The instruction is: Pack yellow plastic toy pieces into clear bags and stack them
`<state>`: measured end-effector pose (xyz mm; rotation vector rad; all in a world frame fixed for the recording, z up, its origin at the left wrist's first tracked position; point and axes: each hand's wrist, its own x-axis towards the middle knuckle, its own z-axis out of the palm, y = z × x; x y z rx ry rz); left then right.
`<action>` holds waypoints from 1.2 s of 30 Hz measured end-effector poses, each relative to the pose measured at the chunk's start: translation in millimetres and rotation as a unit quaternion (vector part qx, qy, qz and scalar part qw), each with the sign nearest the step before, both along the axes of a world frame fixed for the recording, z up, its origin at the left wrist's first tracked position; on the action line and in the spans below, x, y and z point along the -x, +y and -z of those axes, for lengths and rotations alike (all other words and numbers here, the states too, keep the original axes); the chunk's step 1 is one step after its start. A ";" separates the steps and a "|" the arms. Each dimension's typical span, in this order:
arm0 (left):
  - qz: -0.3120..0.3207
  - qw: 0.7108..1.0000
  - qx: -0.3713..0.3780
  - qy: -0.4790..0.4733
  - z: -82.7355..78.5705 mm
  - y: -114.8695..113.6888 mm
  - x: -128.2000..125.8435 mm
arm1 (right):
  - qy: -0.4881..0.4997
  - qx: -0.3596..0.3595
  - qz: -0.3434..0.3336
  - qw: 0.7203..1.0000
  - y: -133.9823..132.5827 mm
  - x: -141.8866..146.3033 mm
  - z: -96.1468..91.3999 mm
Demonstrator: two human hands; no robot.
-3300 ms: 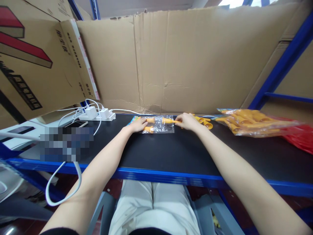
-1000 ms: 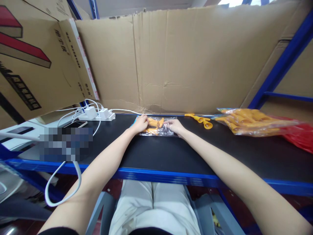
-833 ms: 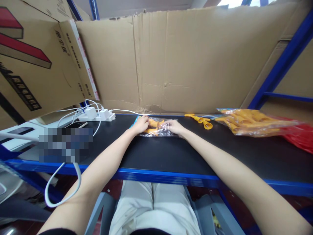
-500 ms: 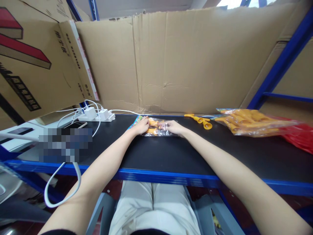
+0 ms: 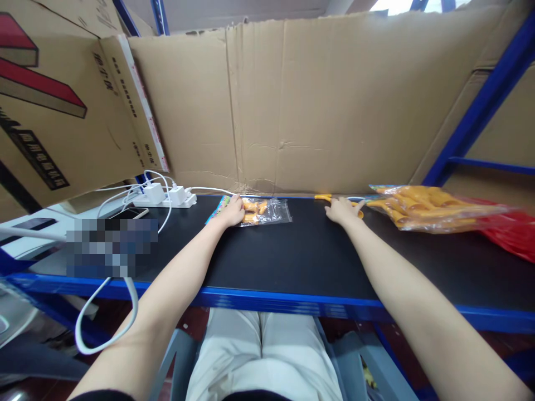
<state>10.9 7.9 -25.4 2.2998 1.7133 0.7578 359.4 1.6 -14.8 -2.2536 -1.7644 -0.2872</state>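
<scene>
My left hand (image 5: 233, 211) grips the left part of a clear plastic bag (image 5: 279, 212) lying flat on the black tabletop, over its colourful printed end. Orange-yellow plastic pieces (image 5: 252, 213) show through the bag; their exact kind is hard to make out. To the right, my right hand (image 5: 343, 210) is over loose yellow toy horns (image 5: 321, 197), fingers spread apart, partly hiding them. Whether its fingers touch the horns cannot be seen clearly.
A clear bag of yellow horns (image 5: 418, 206) lies at the right, beside red plastic (image 5: 512, 231). At the left are a white power strip (image 5: 184, 197) with plugs, cables and a phone (image 5: 132, 214). Cardboard (image 5: 292, 111) stands behind; a blue rail (image 5: 292, 301) edges the table's front.
My right hand has left the bag and moved right to the loose horns. My left hand and the bag have shifted slightly left, and the bag's right end is now uncovered.
</scene>
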 end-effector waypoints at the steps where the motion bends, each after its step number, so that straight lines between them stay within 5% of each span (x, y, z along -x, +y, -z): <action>1: -0.010 1.000 -0.001 0.011 -0.5 -1.7 -0.8 | -0.013 0.001 0.000 1.000 -1.2 2.5 -1.5; 9: -0.036 0.998 -0.003 0.054 -3.8 -6.5 -4.8 | 0.055 -0.004 -0.077 0.995 1.8 26.5 -20.2; 18: -0.058 0.997 0.016 0.044 -3.9 -7.1 -6.4 | -0.021 0.059 -0.175 0.983 4.6 15.6 -7.1; 26: -0.101 0.994 0.039 0.015 -4.9 -8.7 -6.9 | -0.015 0.041 -0.268 0.962 2.5 27.6 -5.3; 36: 0.020 0.997 0.041 -0.064 -6.0 -11.0 -16.0 | 0.067 0.044 -0.323 0.943 -15.6 61.8 -26.2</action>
